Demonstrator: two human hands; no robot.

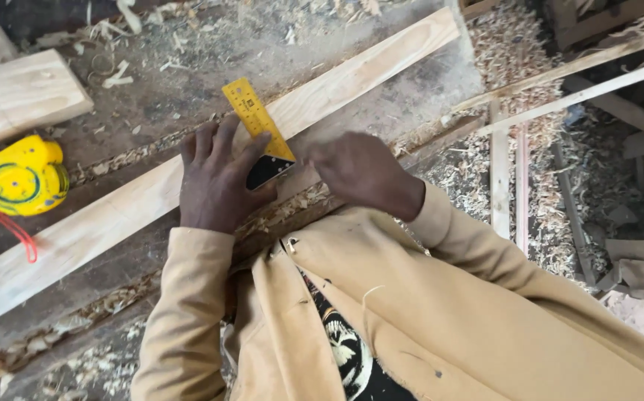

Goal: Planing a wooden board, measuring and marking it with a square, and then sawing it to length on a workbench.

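Head view, looking down; a long pale wooden plank lies diagonally across a dark, worn surface, running from lower left to upper right; plank face is planed and smooth, grain running lengthwise.

A try square lies across the plank near its middle; blade is yellow, flat, with printed graduations; stock is black with small pale rivets and sits at the plank's near edge.

Left hand is laid flat with fingers spread, pressing on the plank and on the square, one finger along the blade beside the stock; it clasps nothing, only pins the square down.

Right hand rests on the plank just right of the stock, fingers curled under; blurred; cannot tell whether it grips anything.

Both sleeves are tan cloth.

A tape measure, rounded yellow case with a circular blue-green label on its face and a red cord trailing, sits on the surface at far left, well apart from the hands.

A short pale block lies at upper left; curled wood shavings heaped at upper right and scattered along the surface edge; thin slats lie among them on the floor.
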